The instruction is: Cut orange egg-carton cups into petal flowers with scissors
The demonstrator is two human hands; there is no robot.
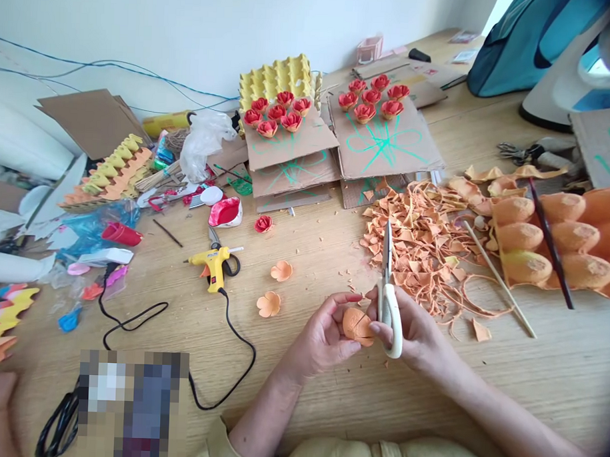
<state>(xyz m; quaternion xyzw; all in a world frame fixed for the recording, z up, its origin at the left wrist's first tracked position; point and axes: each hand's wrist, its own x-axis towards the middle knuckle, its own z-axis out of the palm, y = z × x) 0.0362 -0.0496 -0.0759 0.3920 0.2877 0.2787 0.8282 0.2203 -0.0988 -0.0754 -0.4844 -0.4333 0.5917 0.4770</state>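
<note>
Between the fingers of my left hand point(326, 336) is an orange egg-carton cup point(356, 325) with slits cut in its side. My right hand point(416, 329) grips white-handled scissors point(392, 318), their blades pointing away from me and nearly together; its fingertips also touch the cup. Left of my hands lie two orange petal-shaped cups, a lower one point(269, 304) and an upper one point(282, 271). A single red paper rose point(264, 224) sits farther back. Just beyond my right hand spreads a heap of orange carton scraps point(409, 245).
A yellow glue gun point(214, 265) with a black cord lies left. Red roses stand on stacked cardboard sheets point(382, 148) at the back. An orange egg tray point(527, 239), a stick point(501, 279) and a blue bag point(511, 52) are on the right. A red paint cup point(225, 212) stands behind the glue gun.
</note>
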